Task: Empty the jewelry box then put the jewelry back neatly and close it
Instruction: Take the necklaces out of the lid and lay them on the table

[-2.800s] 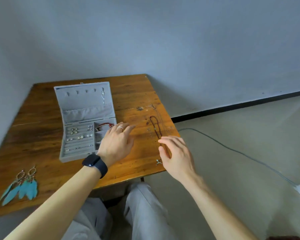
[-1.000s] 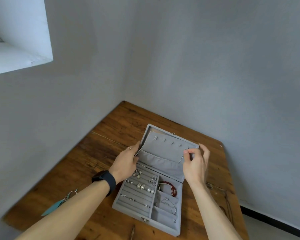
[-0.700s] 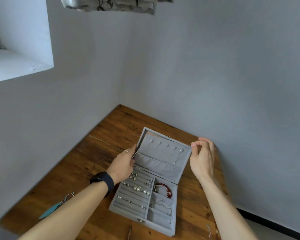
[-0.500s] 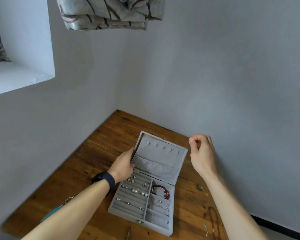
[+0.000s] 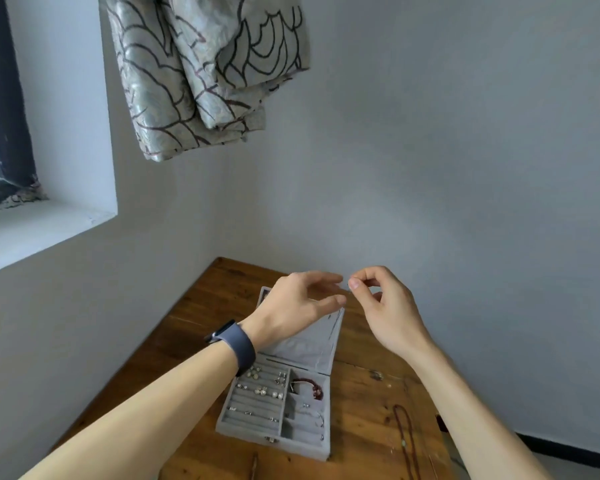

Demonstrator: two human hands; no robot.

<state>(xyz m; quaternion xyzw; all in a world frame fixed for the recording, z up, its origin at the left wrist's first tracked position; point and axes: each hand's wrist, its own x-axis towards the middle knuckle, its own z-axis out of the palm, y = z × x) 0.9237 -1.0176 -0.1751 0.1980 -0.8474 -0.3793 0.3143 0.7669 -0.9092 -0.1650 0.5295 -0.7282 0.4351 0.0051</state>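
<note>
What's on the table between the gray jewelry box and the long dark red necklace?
Nothing. In the head view, only bare wood of the table lies between the jewelry box and the necklace.

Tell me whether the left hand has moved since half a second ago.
Yes. The left hand has let go of the left edge of the jewelry box lid and swung right across the lid, toward the right hand pinching a thin chain.

A wooden table [image 5: 205, 306] stands in the corner. On it lie an open grey box [image 5: 257, 410], a dark necklace [image 5: 404, 431] to its right, and perhaps a pin [image 5: 254, 464] near the front edge.
</note>
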